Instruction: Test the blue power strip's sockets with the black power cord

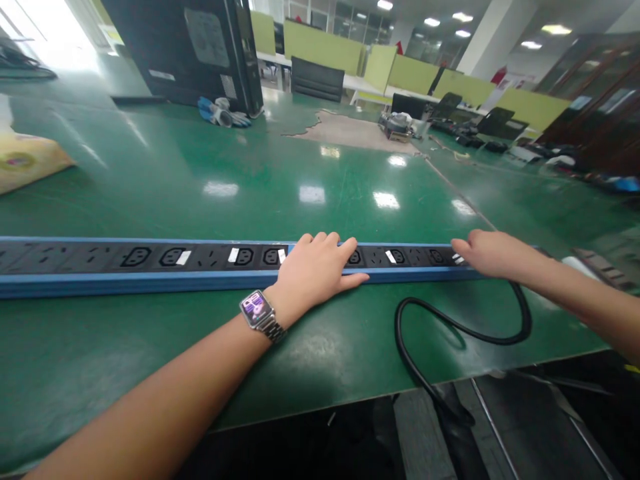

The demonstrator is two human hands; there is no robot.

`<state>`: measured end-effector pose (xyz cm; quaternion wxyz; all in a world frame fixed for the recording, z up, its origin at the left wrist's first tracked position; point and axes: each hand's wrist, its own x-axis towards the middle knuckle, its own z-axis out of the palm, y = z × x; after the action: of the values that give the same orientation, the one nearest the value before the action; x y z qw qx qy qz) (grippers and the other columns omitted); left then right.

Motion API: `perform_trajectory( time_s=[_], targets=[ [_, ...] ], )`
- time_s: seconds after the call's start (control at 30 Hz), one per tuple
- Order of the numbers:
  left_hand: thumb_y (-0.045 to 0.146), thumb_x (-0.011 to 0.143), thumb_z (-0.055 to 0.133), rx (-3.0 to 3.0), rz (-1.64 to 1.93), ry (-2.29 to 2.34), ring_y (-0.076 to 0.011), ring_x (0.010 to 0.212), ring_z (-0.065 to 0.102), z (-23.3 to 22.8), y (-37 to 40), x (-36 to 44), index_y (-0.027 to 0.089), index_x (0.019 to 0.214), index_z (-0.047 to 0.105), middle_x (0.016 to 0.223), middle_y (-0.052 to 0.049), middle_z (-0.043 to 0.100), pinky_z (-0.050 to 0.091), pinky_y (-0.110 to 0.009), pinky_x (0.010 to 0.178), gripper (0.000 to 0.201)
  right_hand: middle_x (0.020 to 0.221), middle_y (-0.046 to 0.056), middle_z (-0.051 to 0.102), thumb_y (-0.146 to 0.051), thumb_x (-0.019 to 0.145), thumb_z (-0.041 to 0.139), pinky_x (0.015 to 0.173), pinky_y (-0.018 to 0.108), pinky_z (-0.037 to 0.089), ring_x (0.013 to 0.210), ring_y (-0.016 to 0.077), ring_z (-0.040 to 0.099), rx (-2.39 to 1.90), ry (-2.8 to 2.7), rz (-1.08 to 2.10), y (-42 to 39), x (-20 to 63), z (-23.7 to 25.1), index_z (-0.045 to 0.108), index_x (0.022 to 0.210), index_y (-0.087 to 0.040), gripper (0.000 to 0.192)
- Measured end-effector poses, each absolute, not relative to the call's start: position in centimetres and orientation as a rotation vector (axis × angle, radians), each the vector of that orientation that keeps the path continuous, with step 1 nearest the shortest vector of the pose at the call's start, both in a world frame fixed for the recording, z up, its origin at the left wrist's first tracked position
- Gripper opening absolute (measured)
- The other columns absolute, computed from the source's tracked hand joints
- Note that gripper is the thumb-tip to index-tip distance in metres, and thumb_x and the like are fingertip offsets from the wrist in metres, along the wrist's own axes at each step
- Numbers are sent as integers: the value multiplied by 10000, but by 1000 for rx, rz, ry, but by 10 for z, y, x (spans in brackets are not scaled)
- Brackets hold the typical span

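Observation:
A long blue and black power strip (150, 261) with many sockets lies across the green table (250, 173), parallel to its near edge. My left hand (315, 270), with a watch on the wrist, rests flat on top of the strip near its middle, fingers spread over the sockets. My right hand (487, 253) lies on the strip's right end, fingers curled over it. A thick black cable (460, 327) loops from that right end across the table and drops over the near edge.
A black computer tower (195, 50) stands at the back left, with blue and grey gloves (220, 113) beside it. A yellow package (25, 163) lies at far left. Clutter and tools (400, 125) sit far right. Green partitions and chairs stand behind.

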<state>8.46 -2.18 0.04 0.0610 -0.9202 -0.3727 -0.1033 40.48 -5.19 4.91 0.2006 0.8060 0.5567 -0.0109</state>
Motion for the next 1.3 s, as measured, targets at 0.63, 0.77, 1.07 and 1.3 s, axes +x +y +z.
perform_trajectory(
  time_s=[0.63,0.77,1.07,1.3],
  targets=[
    [673,870,379,-2782,-417,-1100,-259,924,596,-3,-22,82,215,1252,519,985,-86,644,411,-367,786,613,1042,245,672,-456,903,301,738,364,461,949,307,651,2324,1500,-2,-40,402,50,671,1012,-62,552],
    [666,875,376,-2791,-429,-1103,-261,924,595,-2,-22,82,209,1253,523,984,-89,646,410,-372,792,611,1055,239,669,-462,905,316,754,364,468,949,293,655,2302,1490,6,-41,403,50,667,1016,-73,535],
    [671,888,309,-2820,-334,-1109,-277,941,586,-1,-21,83,330,1429,389,1088,-99,627,395,-386,784,644,970,263,665,-462,910,292,749,411,483,903,348,662,2479,1429,166,-60,383,25,593,1093,-40,550],
    [684,879,306,-2825,-298,-1122,-294,947,570,1,-20,84,363,1440,374,1072,-109,616,386,-391,775,651,898,208,680,-479,899,346,716,358,456,856,307,656,2489,1514,103,-63,389,29,623,997,-91,486]
  ],
)
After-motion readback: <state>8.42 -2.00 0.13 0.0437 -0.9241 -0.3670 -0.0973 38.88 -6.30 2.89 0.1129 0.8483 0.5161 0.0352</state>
